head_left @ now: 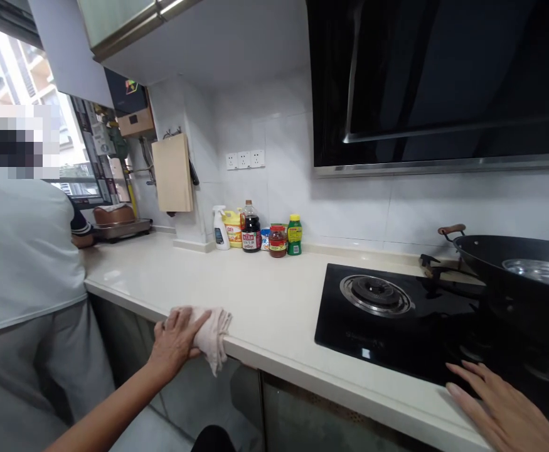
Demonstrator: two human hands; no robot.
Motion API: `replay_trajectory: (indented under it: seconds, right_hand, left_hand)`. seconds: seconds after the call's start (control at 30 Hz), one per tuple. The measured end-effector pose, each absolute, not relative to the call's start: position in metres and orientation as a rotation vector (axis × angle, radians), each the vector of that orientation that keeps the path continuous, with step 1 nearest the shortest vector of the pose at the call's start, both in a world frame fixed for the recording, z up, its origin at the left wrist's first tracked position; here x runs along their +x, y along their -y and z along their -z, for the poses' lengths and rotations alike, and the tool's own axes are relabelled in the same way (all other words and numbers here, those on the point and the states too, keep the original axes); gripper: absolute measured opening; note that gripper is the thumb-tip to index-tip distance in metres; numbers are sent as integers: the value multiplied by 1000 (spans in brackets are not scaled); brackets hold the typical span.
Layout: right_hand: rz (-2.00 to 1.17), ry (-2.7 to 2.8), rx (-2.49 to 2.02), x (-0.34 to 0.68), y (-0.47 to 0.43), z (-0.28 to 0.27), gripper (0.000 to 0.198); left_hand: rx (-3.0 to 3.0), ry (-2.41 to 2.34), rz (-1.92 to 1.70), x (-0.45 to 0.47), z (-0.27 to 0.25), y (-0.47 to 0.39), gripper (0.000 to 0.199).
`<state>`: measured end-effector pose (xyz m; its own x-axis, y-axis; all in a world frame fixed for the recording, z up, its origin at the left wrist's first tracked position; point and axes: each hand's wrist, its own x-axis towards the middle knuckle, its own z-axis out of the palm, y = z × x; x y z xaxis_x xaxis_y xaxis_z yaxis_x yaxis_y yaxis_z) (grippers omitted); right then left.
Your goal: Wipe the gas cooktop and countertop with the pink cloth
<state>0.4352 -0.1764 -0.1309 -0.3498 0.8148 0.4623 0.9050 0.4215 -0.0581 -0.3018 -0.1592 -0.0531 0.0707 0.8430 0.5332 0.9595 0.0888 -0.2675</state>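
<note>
My left hand [174,342] presses a pale pinkish cloth [213,336] onto the front edge of the cream countertop [265,295]. Part of the cloth hangs down over that edge, and my fingers are bent over its left part. At the lower right, my right hand [504,408] is open with its fingers stretched out, over the front of the black gas stove [349,326]. Nothing shows in it. Whether it touches the stove or the counter edge, I cannot tell.
A black wok [485,270] with a shiny metal piece inside stands on the stove's right side. Along the wall are a spray bottle [220,227], a dark sauce bottle [250,229], a red-lidded jar [277,242] and a green bottle [295,235]. Another person [24,251] stands at the left.
</note>
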Motion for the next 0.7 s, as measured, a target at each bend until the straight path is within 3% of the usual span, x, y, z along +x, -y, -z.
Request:
replay_trajectory:
  seconds: [0.33,0.5,0.7]
  right_hand:
    - [109,1956,-1646,397,182,113,62]
    - [57,1878,-1703,394,178,116,67]
    - [101,1872,-1701,392,179,112,66]
  left_hand:
    - [-1747,1832,248,-271,55,158,77]
    - [-1954,1523,402,-217,68,161,72]
    - [-2044,1116,656,-129,96,161,83]
